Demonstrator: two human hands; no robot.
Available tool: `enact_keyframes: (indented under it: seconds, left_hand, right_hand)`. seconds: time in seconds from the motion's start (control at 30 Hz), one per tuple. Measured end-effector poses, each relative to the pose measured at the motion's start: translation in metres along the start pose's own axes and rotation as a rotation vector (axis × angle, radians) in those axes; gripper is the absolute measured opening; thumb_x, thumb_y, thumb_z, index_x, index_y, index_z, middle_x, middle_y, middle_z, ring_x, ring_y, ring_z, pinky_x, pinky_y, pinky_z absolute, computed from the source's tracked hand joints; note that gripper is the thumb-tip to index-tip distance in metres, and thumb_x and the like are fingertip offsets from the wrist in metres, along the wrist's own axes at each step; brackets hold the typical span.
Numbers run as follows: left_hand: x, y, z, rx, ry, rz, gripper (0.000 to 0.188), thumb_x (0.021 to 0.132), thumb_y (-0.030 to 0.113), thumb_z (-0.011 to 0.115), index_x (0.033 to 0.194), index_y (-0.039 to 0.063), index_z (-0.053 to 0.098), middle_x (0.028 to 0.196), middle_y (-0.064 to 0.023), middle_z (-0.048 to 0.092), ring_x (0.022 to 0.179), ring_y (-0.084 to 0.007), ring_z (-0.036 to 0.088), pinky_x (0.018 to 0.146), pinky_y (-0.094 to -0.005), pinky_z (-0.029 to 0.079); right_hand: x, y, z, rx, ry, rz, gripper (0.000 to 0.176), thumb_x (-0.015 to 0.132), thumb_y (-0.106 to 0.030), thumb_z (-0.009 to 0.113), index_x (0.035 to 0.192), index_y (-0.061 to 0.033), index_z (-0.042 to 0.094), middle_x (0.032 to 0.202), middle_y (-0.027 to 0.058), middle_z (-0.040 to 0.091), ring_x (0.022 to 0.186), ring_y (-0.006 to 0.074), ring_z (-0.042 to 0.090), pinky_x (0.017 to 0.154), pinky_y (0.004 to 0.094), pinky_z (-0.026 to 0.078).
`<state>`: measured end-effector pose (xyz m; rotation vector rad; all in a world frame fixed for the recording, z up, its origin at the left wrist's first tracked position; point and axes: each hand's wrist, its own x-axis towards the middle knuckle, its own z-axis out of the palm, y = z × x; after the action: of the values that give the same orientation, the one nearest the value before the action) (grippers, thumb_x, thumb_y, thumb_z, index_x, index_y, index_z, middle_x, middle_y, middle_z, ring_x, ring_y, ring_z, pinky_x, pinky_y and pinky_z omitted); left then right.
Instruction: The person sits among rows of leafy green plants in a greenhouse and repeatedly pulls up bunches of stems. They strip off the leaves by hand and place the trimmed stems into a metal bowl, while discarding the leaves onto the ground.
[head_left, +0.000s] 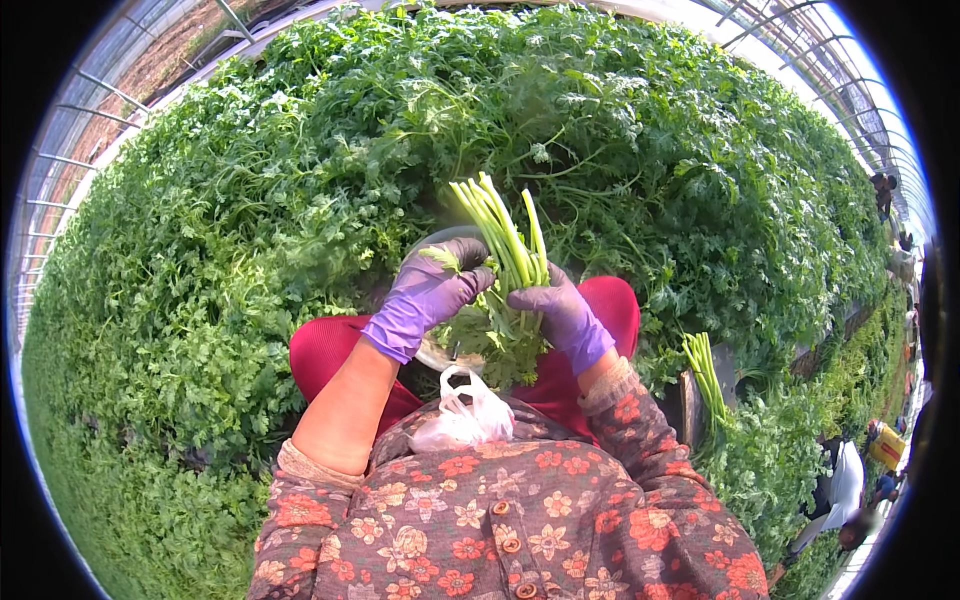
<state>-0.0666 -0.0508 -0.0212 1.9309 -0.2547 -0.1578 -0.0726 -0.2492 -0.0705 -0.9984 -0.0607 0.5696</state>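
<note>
My right hand (561, 309), in a purple glove darkened at the fingers, grips a bunch of leafy greens (511, 244) resembling crown daisy. The pale cut stems point up and away from me, and the leaves hang down towards my lap. My left hand (431, 289), gloved alike, is beside the stems with thumb and fingers pinched around a small leafy sprig (442, 259). Beneath both hands is a round pale basin (429, 354), mostly hidden by the hands and leaves. A knotted white plastic bag (469, 420) rests at my waist, between the red-clad knees.
Dense green plants (225, 225) surround me on all sides. To my right, another cut bunch (705, 375) lies over a dark flat panel (726, 375). Farther right are a stooping person (836, 495) and a yellow container (886, 446). Greenhouse hoops (795, 30) arch along the edges.
</note>
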Motion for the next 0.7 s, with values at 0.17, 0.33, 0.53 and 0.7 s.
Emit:
enact_keyframes:
  seconds: [0.17,0.33,0.53,0.7]
  left_hand:
    - [0.009,-0.031,-0.024,0.475,0.425,0.042,0.021,0.084,0.015,0.067,0.100,0.002,0.064,0.080,-0.0074,0.067,0.065,-0.0135,0.060,0.061,-0.0276,0.049]
    - [0.011,-0.041,-0.065,0.243,0.648,-0.130,0.020,0.087,0.020,0.064,0.097,0.003,0.064,0.073,-0.0076,0.065,0.061,-0.0157,0.061,0.056,-0.0315,0.047]
    - [-0.008,-0.008,-0.014,-0.417,0.150,-0.181,0.023,0.088,0.018,0.064,0.104,0.002,0.062,0.078,-0.0050,0.065,0.059,-0.0101,0.060,0.050,-0.0273,0.046]
    - [-0.008,0.002,0.029,0.265,0.031,0.009,0.031,0.082,0.019,0.070,0.108,0.004,0.063,0.096,-0.0052,0.062,0.086,-0.0221,0.060,0.082,-0.0313,0.047]
  right_hand:
    - [-0.002,-0.004,0.003,0.059,-0.004,-0.072,0.064,0.069,-0.007,0.068,0.128,0.0005,0.047,0.106,0.0122,0.065,0.091,0.0224,0.065,0.083,0.0344,0.052]
    - [-0.009,-0.012,0.004,0.074,-0.049,-0.062,0.071,0.068,-0.014,0.066,0.133,0.0015,0.042,0.107,0.0161,0.064,0.092,0.0269,0.064,0.085,0.0387,0.052]
    - [-0.003,-0.006,0.010,0.157,-0.042,-0.087,0.073,0.067,-0.014,0.072,0.131,0.0016,0.042,0.113,0.0124,0.059,0.104,0.0225,0.059,0.090,0.0363,0.050]
    - [-0.002,0.004,0.008,0.181,0.036,-0.103,0.074,0.069,-0.018,0.077,0.132,-0.0016,0.042,0.116,0.0102,0.060,0.104,0.0200,0.059,0.089,0.0341,0.049]
